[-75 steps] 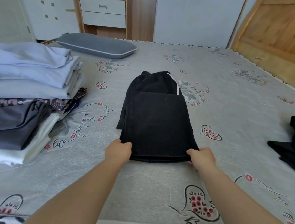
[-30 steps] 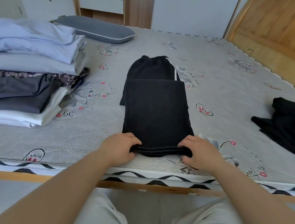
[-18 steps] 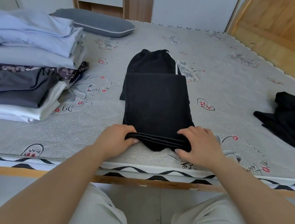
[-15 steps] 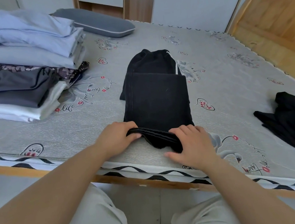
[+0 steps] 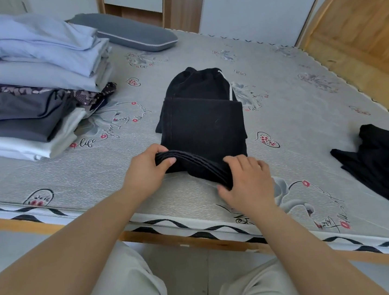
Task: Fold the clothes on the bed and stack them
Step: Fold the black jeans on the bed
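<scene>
Only the one head view here, so taking the black trousers as the landmark for everything.

They sit on the bed, close to its near edge, already folded down into a compact rectangle with the waistband end pointing away from the person. The left hand has its fingers curled under the near-left corner and the thumb on top, pinching the thick layered edge and lifting it a bit. The right hand grips the near-right corner the same way, fingers wrapped over the stacked layers, thumb underneath. So the near edge is up off the mattress while the far end lies flat.

Left of the trousers, and a bit further back, there's the stack of folded clothes: pale blue pieces on top, a patterned one, dark grey ones, white at the bottom. Looks tidy, several items deep. Right of the trousers, well apart from them, a crumpled black garment lies unfolded. Behind the trousers, near the far side, a grey pillow.

Progress-wise, most of it seems done. The trousers probably need one more fold or just a lift over to the stack, then the black garment on the right is left to fold and add.
</scene>
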